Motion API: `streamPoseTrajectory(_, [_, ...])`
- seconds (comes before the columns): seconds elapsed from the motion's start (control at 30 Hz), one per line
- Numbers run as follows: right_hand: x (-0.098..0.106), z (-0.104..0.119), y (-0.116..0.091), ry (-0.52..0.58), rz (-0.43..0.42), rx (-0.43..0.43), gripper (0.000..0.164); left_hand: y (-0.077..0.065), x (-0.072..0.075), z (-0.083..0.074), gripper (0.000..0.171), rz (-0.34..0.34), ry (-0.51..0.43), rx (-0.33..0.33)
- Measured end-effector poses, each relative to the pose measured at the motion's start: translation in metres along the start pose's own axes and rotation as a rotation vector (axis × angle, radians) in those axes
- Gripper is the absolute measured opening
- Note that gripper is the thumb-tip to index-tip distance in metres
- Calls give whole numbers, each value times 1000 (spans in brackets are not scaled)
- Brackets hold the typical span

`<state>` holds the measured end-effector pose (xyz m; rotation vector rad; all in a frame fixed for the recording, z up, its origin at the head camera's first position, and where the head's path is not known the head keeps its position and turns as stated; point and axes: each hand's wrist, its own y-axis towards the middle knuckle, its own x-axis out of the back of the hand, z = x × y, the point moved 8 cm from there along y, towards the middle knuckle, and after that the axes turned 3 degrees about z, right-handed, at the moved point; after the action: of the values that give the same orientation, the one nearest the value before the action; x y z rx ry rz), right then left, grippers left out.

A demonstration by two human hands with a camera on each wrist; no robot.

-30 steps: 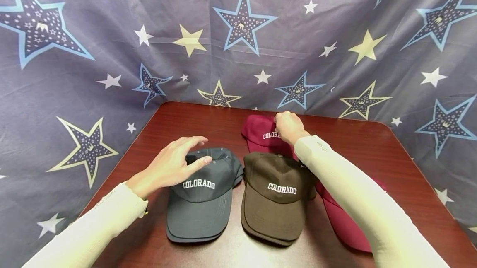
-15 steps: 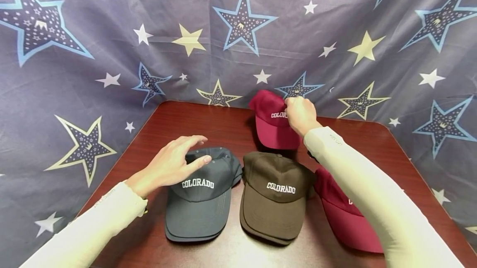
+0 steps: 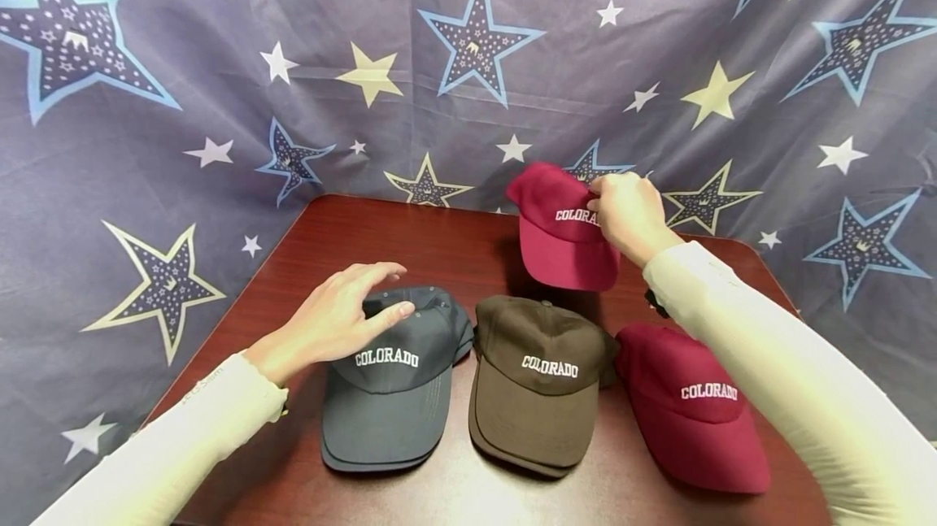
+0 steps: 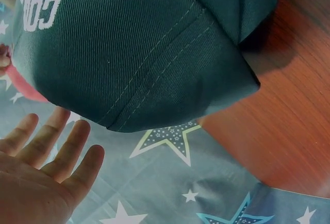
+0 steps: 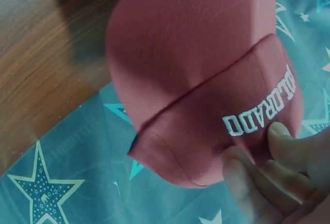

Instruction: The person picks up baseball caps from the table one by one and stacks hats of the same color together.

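Note:
My right hand (image 3: 631,213) pinches the crown of a red baseball cap (image 3: 560,249), lifted over the back of the table with its brim toward me. In the right wrist view, thumb and fingers squeeze the fabric of this red cap (image 5: 196,80) beside the white COLORADO lettering. My left hand (image 3: 340,315) has its fingers spread at the crown of the dark grey-blue caps (image 3: 388,420), stacked at the left. The left wrist view shows the left hand's straight fingers (image 4: 77,147) right by the crown of the top grey-blue cap (image 4: 139,54).
Brown caps (image 3: 542,420), stacked brim over brim, sit in the middle. Another red cap (image 3: 695,436) lies at the right, partly under my right forearm. All rest on a reddish wooden table (image 3: 381,233), with a star-patterned cloth (image 3: 468,136) hanging behind it.
My right hand has raised the red cap from behind the brown caps and carried it to the right. The red cap at the right shows more now. The left hand stays in place.

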<state>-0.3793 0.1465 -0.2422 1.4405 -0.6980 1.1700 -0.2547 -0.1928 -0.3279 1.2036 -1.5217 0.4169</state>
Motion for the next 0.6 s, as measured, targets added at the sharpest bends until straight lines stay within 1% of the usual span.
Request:
streamPoseTrajectory(0.03, [3, -2, -3, 5, -1, -3, 9, 0, 0, 0, 62, -2, 0, -1])
streamPoseTrajectory(0.2, [17, -14, -20, 11, -6, 1, 10, 1, -1, 0, 62, -1, -2, -6])
streamPoseTrajectory(0.27, [21, -18, -28, 8, -12, 8, 6, 1, -2, 1, 61, 0, -3, -5])
streamPoseTrajectory(0.47, [35, -30, -54, 5, -29, 47, 6, 2, -4, 1, 63, 8, -10, -2])
streamPoseTrajectory(0.6, [43, -39, -71, -6, -17, 66, 4, 3, -4, 1, 64, 5, -11, -4])
